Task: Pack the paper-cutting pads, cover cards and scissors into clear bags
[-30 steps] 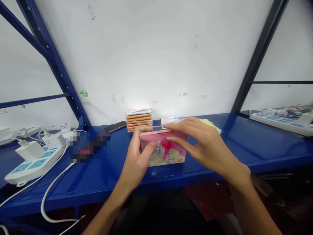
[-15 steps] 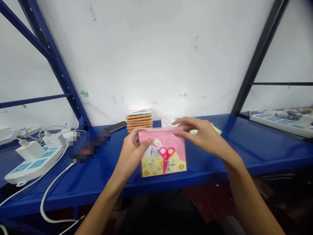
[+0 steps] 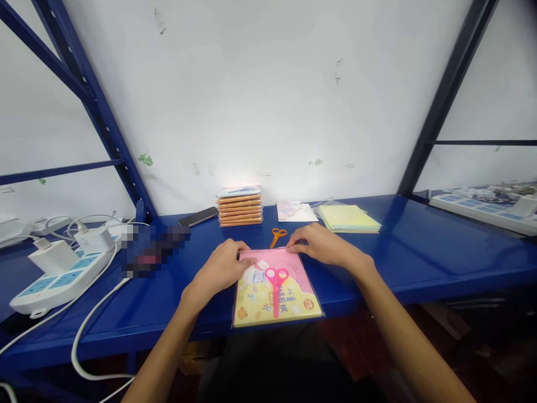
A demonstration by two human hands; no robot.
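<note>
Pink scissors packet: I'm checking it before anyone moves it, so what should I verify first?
Packet lying flat on the blue shelf: ok.
Left hand and right hand both on the packet: ok.
Pink scissors on the packet's front: ok.
Orange scissors apart from the packet's far edge: cannot tell.
Clear sleeve sealed: cannot tell.
</note>
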